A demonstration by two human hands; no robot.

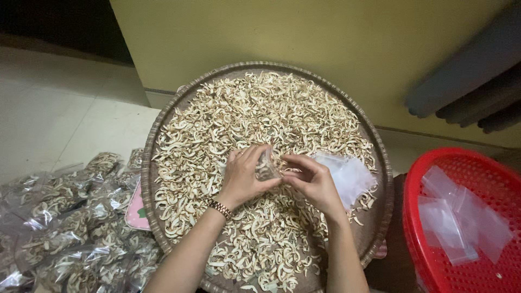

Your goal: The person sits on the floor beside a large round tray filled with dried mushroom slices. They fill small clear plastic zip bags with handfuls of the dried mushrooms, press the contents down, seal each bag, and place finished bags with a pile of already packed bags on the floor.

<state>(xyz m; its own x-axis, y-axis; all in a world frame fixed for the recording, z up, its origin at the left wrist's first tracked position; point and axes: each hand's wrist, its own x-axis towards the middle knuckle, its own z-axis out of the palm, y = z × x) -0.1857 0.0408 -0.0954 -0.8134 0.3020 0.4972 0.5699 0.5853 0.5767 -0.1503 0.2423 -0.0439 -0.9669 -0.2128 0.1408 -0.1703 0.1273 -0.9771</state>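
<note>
Though crumpled, small clear bag [267,165] upright

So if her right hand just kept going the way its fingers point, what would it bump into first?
The right hand points left, toward the small clear bag it pinches together with the left hand. It would press into that bag first, then the left hand's fingers right behind it.
</note>
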